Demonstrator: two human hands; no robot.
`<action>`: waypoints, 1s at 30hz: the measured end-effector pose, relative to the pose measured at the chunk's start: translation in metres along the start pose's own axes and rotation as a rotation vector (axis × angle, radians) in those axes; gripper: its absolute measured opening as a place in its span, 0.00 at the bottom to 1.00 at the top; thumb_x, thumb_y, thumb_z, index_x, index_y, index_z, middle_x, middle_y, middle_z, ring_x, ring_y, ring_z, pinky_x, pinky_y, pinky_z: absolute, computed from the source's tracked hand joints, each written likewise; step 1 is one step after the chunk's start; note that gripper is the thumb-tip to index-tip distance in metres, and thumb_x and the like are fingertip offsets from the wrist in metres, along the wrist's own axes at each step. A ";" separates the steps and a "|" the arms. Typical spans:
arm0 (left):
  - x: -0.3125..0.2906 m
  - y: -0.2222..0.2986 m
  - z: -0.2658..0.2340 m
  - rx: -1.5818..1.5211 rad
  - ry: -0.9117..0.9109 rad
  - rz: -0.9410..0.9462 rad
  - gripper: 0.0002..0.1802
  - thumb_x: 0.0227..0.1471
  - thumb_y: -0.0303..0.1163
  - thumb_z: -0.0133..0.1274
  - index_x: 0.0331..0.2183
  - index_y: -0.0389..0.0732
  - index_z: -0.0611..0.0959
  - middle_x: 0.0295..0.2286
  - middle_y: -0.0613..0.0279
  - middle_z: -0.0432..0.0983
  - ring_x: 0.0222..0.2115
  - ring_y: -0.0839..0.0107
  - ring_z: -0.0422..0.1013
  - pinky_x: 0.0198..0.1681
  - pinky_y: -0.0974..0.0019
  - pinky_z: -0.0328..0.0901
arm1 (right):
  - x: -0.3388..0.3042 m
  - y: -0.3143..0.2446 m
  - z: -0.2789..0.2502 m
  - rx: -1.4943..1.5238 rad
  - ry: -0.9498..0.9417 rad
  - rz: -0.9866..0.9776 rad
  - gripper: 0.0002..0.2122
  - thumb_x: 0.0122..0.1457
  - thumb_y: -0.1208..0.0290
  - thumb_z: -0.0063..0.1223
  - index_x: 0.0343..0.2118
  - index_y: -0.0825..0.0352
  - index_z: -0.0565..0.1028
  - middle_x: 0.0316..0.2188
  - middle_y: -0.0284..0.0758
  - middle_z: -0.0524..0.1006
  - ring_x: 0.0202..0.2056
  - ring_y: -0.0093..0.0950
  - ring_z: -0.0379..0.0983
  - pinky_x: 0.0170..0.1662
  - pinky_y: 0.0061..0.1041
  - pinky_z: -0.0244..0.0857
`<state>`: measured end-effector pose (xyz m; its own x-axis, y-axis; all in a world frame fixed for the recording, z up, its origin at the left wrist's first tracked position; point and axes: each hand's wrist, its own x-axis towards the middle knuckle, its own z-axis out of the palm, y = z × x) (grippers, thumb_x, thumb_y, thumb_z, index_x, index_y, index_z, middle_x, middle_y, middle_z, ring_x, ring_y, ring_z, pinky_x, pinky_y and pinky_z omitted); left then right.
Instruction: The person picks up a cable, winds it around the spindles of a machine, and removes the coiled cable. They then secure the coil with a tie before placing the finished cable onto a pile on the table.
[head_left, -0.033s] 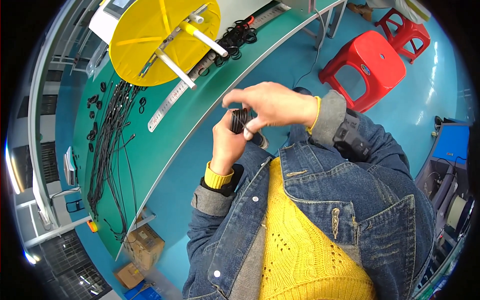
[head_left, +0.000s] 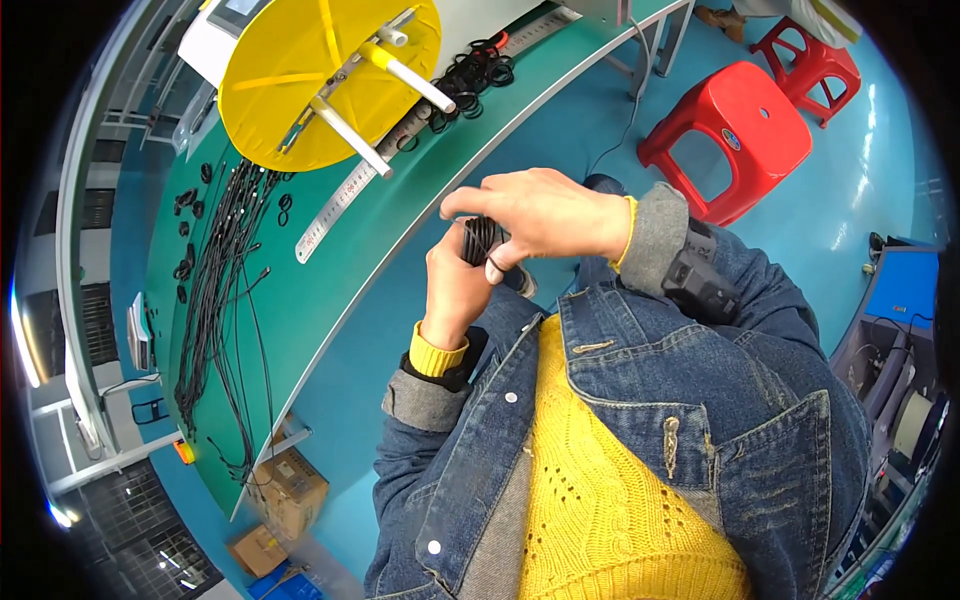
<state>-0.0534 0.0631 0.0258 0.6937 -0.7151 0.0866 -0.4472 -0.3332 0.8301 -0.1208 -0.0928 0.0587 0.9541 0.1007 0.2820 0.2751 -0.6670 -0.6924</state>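
A small bundle of coiled black cable (head_left: pixel 480 240) is gripped by my left hand (head_left: pixel 455 290), whose fingers are closed round its lower part. Over the top of the coil bends my right hand (head_left: pixel 560 215). Its index finger curves past the far side, and its thumb presses near a strand of cable on the coil's right side. Part of the coil and the fingertips behind it are hidden. Both hands are in the air, just off the front edge of the green table (head_left: pixel 330 290).
A yellow disc with white pegs (head_left: pixel 330 80) stands over the table. Near it lie a steel ruler (head_left: pixel 335 215), long black cables (head_left: pixel 220 290) and several coiled black cables (head_left: pixel 470 85). Red stools (head_left: pixel 770 130) stand at the right; cardboard boxes (head_left: pixel 290 490) sit below the table.
My right hand has shifted very slightly to the left over the coil, its thumb and index finger moving a little. My left hand stays about where it was.
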 end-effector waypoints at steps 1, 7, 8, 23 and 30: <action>0.001 0.003 -0.002 0.001 -0.001 -0.001 0.11 0.39 0.24 0.58 0.30 0.35 0.76 0.22 0.66 0.75 0.23 0.76 0.70 0.25 0.71 0.64 | 0.000 -0.003 0.004 -0.157 0.025 -0.085 0.25 0.39 0.72 0.60 0.44 0.62 0.66 0.26 0.38 0.71 0.29 0.32 0.71 0.28 0.29 0.65; 0.001 -0.008 -0.003 0.072 -0.257 -0.200 0.15 0.38 0.22 0.58 0.33 0.34 0.76 0.26 0.63 0.76 0.27 0.74 0.72 0.27 0.71 0.66 | -0.001 0.004 0.025 -0.170 -0.136 -0.004 0.26 0.37 0.73 0.60 0.44 0.62 0.66 0.28 0.39 0.71 0.32 0.35 0.69 0.30 0.32 0.65; -0.001 -0.012 -0.001 -0.109 -0.250 -0.234 0.17 0.38 0.21 0.57 0.35 0.34 0.75 0.27 0.63 0.76 0.27 0.74 0.72 0.27 0.71 0.66 | -0.003 0.010 0.028 -0.070 -0.071 -0.040 0.25 0.38 0.73 0.59 0.43 0.62 0.66 0.27 0.38 0.71 0.30 0.33 0.70 0.30 0.31 0.65; -0.003 -0.017 -0.009 -0.912 -0.339 -0.284 0.18 0.38 0.19 0.55 0.36 0.36 0.72 0.26 0.65 0.72 0.19 0.81 0.64 0.17 0.79 0.58 | -0.001 0.031 0.025 0.780 0.116 0.518 0.14 0.51 0.61 0.48 0.30 0.71 0.71 0.19 0.42 0.73 0.22 0.32 0.72 0.23 0.31 0.65; -0.010 -0.032 0.011 -0.206 -0.025 0.036 0.10 0.40 0.22 0.54 0.30 0.35 0.74 0.22 0.60 0.73 0.20 0.72 0.70 0.19 0.68 0.62 | 0.016 -0.019 0.039 -0.255 0.053 0.042 0.19 0.52 0.54 0.46 0.23 0.69 0.68 0.13 0.45 0.70 0.19 0.42 0.69 0.21 0.36 0.62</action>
<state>-0.0521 0.0740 -0.0077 0.6637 -0.7404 0.1068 -0.3452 -0.1764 0.9218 -0.1062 -0.0496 0.0501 0.9547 0.0342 0.2955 0.1897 -0.8351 -0.5163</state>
